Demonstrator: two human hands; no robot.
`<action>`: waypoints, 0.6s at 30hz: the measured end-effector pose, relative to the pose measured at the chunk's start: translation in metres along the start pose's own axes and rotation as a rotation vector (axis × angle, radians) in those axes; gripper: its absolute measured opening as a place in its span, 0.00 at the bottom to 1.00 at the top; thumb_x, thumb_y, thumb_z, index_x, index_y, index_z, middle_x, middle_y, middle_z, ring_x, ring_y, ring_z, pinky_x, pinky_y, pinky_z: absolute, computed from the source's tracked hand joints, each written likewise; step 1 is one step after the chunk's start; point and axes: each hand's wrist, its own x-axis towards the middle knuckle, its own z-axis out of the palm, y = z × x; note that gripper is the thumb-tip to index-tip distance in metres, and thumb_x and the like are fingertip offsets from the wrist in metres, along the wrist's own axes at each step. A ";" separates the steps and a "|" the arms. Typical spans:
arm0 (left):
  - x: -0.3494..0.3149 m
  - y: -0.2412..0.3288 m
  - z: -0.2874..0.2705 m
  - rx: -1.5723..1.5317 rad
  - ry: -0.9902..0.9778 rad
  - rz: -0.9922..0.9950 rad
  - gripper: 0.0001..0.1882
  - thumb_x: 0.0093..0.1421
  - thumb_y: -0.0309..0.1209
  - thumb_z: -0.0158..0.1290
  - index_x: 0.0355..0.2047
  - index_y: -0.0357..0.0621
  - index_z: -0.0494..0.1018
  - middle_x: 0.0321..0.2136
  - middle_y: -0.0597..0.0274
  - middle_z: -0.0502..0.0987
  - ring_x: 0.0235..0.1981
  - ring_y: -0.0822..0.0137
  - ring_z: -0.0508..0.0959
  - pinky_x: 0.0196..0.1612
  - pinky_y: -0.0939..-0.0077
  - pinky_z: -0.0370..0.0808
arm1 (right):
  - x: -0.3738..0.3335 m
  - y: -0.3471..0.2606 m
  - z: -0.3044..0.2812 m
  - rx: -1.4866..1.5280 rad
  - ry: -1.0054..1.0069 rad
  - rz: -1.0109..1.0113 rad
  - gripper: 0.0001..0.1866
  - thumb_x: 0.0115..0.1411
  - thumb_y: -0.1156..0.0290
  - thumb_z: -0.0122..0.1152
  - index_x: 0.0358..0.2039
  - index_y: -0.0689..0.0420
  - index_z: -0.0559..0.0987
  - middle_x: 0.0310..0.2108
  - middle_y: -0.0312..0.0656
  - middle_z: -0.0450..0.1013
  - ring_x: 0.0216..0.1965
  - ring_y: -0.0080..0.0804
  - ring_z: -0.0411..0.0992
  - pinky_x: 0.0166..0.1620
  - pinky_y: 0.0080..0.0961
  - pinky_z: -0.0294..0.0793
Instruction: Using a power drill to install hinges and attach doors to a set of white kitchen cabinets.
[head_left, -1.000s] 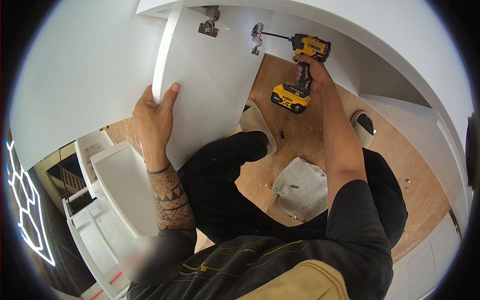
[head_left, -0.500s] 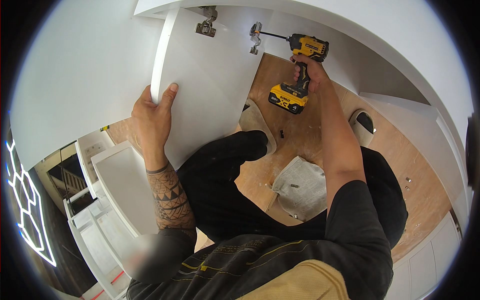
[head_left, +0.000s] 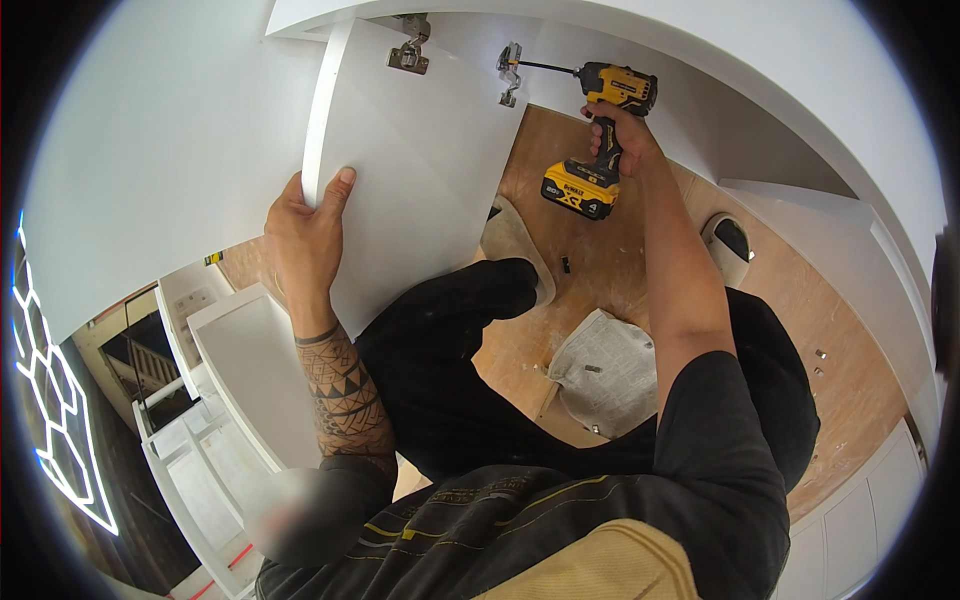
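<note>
With my right hand (head_left: 622, 138) I grip the handle of a yellow and black cordless impact driver (head_left: 617, 88). Its long thin bit points left and reaches a metal cabinet hinge (head_left: 509, 75) at the edge of a white cabinet door (head_left: 430, 160). Whether the tip sits in a screw is too small to tell. My left hand (head_left: 305, 222) is closed round the door's near edge, thumb on the inner face and fingers behind. Another metal hinge (head_left: 408, 55) is on the door's upper part, to the left of the first.
Small metal and dark bits lie on the wooden floor (head_left: 560, 150), one on a grey cloth (head_left: 605, 365) between my legs. A white cabinet frame (head_left: 800, 110) curves across the top and right. White drawers (head_left: 235, 330) stand at the left, beside glowing hexagonal lights (head_left: 55, 400).
The driver's battery end has swung slightly up and to the right, while its bit stays at the hinge. My left hand keeps its hold on the door.
</note>
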 end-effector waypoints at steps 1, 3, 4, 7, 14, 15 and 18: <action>0.000 0.000 -0.001 -0.009 -0.006 -0.006 0.27 0.61 0.53 0.67 0.33 0.36 0.81 0.15 0.66 0.70 0.19 0.73 0.68 0.25 0.73 0.66 | -0.002 0.000 0.002 -0.002 0.002 -0.012 0.11 0.61 0.65 0.69 0.38 0.56 0.79 0.18 0.33 0.70 0.17 0.24 0.68 0.25 0.26 0.73; 0.000 0.003 -0.002 -0.001 -0.031 -0.034 0.26 0.62 0.51 0.66 0.36 0.35 0.82 0.17 0.67 0.71 0.21 0.74 0.68 0.27 0.73 0.67 | -0.006 -0.002 0.003 -0.008 0.005 -0.023 0.11 0.60 0.65 0.69 0.38 0.56 0.80 0.18 0.33 0.70 0.17 0.24 0.68 0.25 0.26 0.72; 0.000 0.005 -0.003 0.010 -0.055 -0.061 0.24 0.63 0.48 0.66 0.39 0.34 0.82 0.18 0.68 0.72 0.23 0.75 0.68 0.28 0.73 0.67 | -0.009 -0.004 0.004 -0.034 0.015 -0.035 0.12 0.62 0.64 0.69 0.40 0.57 0.80 0.19 0.32 0.70 0.17 0.23 0.67 0.24 0.25 0.72; 0.000 0.009 -0.007 0.014 -0.047 -0.075 0.26 0.62 0.50 0.66 0.39 0.33 0.82 0.18 0.67 0.71 0.22 0.74 0.67 0.28 0.72 0.67 | -0.020 -0.015 0.004 -0.022 -0.016 -0.074 0.13 0.64 0.63 0.67 0.43 0.57 0.80 0.19 0.30 0.69 0.17 0.22 0.67 0.24 0.24 0.71; -0.001 0.007 -0.004 0.040 -0.027 -0.062 0.27 0.61 0.51 0.66 0.38 0.33 0.81 0.18 0.66 0.71 0.21 0.73 0.69 0.29 0.72 0.68 | -0.070 -0.048 0.024 0.090 -0.181 -0.262 0.15 0.66 0.65 0.64 0.47 0.62 0.78 0.19 0.31 0.66 0.20 0.23 0.66 0.27 0.23 0.70; -0.001 0.006 -0.003 0.028 -0.007 -0.038 0.26 0.61 0.51 0.66 0.37 0.35 0.82 0.17 0.63 0.73 0.20 0.70 0.71 0.28 0.70 0.70 | -0.078 -0.053 0.034 0.090 -0.215 -0.325 0.15 0.66 0.66 0.64 0.47 0.62 0.78 0.19 0.31 0.66 0.20 0.24 0.66 0.27 0.23 0.70; 0.000 0.008 -0.004 0.053 0.007 -0.019 0.26 0.60 0.52 0.66 0.36 0.36 0.82 0.17 0.60 0.76 0.19 0.67 0.75 0.28 0.68 0.72 | -0.096 -0.068 0.061 0.042 -0.225 -0.368 0.14 0.66 0.66 0.64 0.47 0.63 0.79 0.19 0.31 0.66 0.21 0.23 0.66 0.28 0.22 0.69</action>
